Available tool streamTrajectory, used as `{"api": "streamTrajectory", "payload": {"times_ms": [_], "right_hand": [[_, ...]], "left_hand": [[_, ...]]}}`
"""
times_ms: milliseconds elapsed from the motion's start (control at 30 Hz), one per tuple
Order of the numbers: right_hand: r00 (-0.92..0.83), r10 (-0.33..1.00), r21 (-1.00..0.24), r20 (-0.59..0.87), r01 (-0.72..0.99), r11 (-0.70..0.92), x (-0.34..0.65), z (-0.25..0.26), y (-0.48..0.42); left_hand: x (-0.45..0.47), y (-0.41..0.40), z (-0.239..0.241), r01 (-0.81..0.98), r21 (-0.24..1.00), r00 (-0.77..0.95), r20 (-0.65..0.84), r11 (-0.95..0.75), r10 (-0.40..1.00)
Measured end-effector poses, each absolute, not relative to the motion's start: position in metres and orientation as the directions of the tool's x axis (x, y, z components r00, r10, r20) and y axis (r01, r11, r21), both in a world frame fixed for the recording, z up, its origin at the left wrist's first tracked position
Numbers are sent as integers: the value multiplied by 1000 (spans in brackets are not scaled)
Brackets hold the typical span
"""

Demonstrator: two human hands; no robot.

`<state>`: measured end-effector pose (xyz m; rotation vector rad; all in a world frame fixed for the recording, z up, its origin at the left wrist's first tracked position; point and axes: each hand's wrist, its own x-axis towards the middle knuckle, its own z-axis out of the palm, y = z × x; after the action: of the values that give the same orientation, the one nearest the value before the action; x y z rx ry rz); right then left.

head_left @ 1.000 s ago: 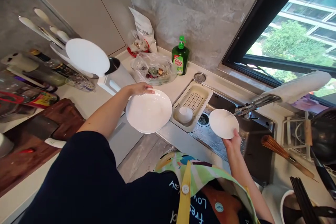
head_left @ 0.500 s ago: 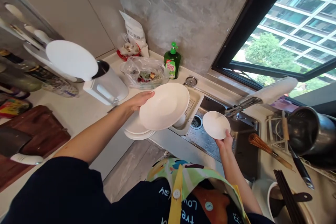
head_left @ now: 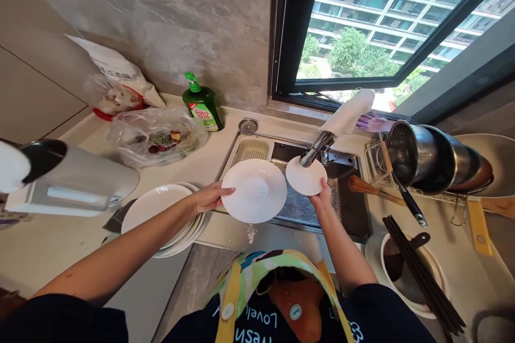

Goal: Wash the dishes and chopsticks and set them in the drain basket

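My left hand (head_left: pixel 212 196) grips the rim of a large white plate (head_left: pixel 254 192), thumb on top, held over the left part of the sink and its front edge. A smaller white dish (head_left: pixel 302 178) is in my right hand (head_left: pixel 323 195), pinched at its near right rim. That dish is under the cloth-wrapped faucet (head_left: pixel 322 142), whose spout hides part of it. Beneath both lies the steel sink (head_left: pixel 346 203), with a cream drain basket (head_left: pixel 254 149) in its left end. A stack of white plates (head_left: pixel 155 206) rests on the counter beneath my left forearm.
A green soap bottle (head_left: pixel 204 107) and a clear plastic bag of scraps (head_left: pixel 161 136) stand behind the plates. At right are a wooden-handled brush (head_left: pixel 372 188), racked pots (head_left: pixel 418 153), and dark chopsticks (head_left: pixel 422 273) across a pot. The window (head_left: pixel 350 21) is open above.
My view has swung right. My left hand has brought the large plate from above the plate stack to the sink, nearer the small dish. The small dish is still under the faucet.
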<state>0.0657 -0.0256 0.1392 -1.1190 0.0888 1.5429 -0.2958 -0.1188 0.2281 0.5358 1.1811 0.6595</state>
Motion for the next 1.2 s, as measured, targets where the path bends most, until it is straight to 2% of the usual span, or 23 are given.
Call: {"api": "streamTrajectory", "payload": {"times_ms": [167,333,533,600,667,767,900,1033,1200], "right_hand": [[155,720,-495,-677,-819,-289,84,137,-15],[161,727,-489,-667,-831,-265,99,133,-9],[148,720,-470,-678,-841,-269,98,129,-8],[131,717,-460,-685,-841,-286,95,128,-8],[123,716,-468,-688,-829,-308,92,127,-9],[135,712,-502,-689,-797,-335,89,129,-12],[232,711,-613,-664,-714,-339,88,133,-18],[337,790,-793,-513,-537,-287,90,140,-26],[362,852,-905,-378,-338,-258,96,152,-33]], "left_hand": [[-264,-100,214,-70,668,198,-719,741,667],[-202,-79,199,163,701,113,-712,694,693],[-155,-61,161,362,806,24,-509,468,860],[-152,-61,143,295,841,18,-479,453,878],[-150,-65,126,136,857,4,-502,497,865],[-143,-73,104,-148,814,-56,-574,562,817],[-131,-76,87,-427,748,-97,-596,508,797],[-125,-75,80,-575,687,-83,-589,444,804],[-121,-77,76,-656,617,-40,-604,435,796]]}}
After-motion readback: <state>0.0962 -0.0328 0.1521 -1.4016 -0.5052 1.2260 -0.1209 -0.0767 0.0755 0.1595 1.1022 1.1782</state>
